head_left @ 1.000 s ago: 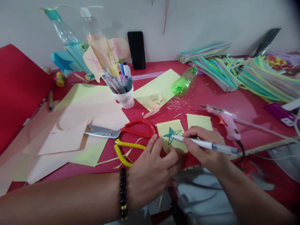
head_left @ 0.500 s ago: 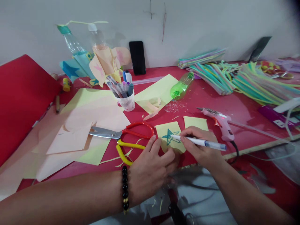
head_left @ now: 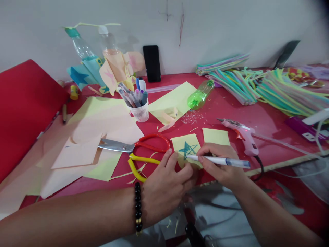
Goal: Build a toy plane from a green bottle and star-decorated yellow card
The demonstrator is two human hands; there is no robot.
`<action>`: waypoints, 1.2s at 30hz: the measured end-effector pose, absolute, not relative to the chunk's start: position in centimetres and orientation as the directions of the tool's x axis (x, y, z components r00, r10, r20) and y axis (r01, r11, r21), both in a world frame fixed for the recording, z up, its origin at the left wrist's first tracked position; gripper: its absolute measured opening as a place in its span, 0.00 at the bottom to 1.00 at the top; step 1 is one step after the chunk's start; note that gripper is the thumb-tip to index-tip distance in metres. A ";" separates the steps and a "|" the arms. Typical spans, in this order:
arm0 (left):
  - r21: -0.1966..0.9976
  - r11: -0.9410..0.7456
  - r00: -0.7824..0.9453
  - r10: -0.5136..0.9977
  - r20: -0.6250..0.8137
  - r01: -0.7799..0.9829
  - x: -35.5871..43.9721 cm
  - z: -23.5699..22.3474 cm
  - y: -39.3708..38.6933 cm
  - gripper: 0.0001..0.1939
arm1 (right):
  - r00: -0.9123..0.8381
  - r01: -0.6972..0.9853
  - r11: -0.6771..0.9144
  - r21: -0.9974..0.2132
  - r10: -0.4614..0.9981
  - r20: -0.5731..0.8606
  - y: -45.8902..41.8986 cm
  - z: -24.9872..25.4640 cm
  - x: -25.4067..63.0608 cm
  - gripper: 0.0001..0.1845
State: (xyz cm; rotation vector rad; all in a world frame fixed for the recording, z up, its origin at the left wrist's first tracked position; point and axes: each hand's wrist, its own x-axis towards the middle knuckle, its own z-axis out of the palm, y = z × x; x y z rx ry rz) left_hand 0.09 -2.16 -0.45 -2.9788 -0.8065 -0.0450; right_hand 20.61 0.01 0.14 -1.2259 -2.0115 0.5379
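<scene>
Tightly, right-hand fingers (head_left: 208, 150) pinch a white pen (head_left: 221, 161) while spread left fingers (head_left: 180, 173) hold the yellow paper (head_left: 183, 142).

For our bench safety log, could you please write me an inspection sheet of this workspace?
Surface: red tabletop, scattered with paper.
Job's things: yellow paper with a blue star; white pen.
Clutter: scissors, pen cup, green bottle, paper shavings.
Hands: left hand on the yellow paper; right hand holding the white pen.
Cables: black cord from the pink glue gun.
Surroundings: phone against a white wall.
</scene>
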 end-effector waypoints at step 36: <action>0.001 -0.864 0.863 0.503 0.047 0.503 0.0 -0.7 -2.2 0.25 | -0.360 0.547 0.527 -0.651 0.850 0.385 -0.5 -0.2 20.8 0.04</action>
